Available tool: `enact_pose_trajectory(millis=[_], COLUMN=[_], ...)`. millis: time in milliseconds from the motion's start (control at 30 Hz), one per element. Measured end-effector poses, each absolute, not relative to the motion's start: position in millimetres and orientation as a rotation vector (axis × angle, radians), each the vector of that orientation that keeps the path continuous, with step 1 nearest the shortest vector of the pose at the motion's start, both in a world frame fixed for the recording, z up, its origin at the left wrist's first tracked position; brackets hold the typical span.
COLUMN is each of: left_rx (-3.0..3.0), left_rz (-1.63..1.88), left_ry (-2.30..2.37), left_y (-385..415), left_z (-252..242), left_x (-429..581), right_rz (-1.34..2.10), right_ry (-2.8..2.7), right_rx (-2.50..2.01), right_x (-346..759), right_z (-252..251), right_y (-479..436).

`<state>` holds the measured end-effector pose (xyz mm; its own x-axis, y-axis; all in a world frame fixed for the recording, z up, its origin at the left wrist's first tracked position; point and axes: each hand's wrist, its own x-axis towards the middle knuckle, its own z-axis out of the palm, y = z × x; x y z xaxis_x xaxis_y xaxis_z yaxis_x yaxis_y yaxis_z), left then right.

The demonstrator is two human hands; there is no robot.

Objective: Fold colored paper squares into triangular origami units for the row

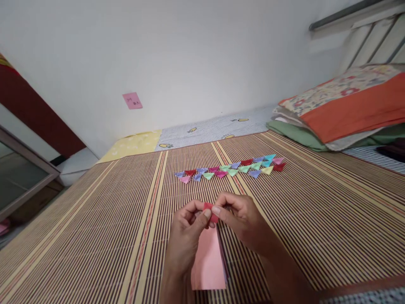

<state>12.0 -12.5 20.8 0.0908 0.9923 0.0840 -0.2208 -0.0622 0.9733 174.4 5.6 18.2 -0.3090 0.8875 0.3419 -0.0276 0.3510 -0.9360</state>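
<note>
A home bedroom, shown by a striped sleeping mat (95, 236), a patterned sheet (209, 128) beneath it along the far white wall (190, 55), and bedding (357, 114) stacked far right.

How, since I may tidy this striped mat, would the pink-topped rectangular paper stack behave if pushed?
The stack might fan apart, since layers show along its right edge. It probably won't roll or tip, lying flat. Its thin-looking sheets would likely be light and bendable.

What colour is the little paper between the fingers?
The little paper is red; the head view shows it best.
</note>
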Motion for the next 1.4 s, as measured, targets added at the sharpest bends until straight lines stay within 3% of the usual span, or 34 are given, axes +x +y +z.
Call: enact_pose_trajectory(millis=[333,600,767,1100,1400], left_rx=[1.213,0.959,0.854,0.899,0.692], left_rz=[1.126,1.43,1.492,1.373,1.412], left_ry=[0.931,0.872,0.82,0.879,0.789], left_y=[-14.8,-9.8,-6.8,-13.1,-11.8], left_z=[21.7,21.0,16.9,24.3,28.4], left_x=[3.8,18.4,21.5,31.2,23.1], right_rz=[1.185,1.206,0.969,-0.081,-0.068], right_ry=[-1.7,-1.528,-1.515,-1.845,-1.968], right_rx=[-0.806,-0.784,-0.865,-0.901,-0.821], right_x=[182.1,171.1,162.9,158.6,155.8], right_z=[17.0,24.8,29.6,18.4,17.5], right_y=[6.6,4.7,-1.6,2.7,4.2])
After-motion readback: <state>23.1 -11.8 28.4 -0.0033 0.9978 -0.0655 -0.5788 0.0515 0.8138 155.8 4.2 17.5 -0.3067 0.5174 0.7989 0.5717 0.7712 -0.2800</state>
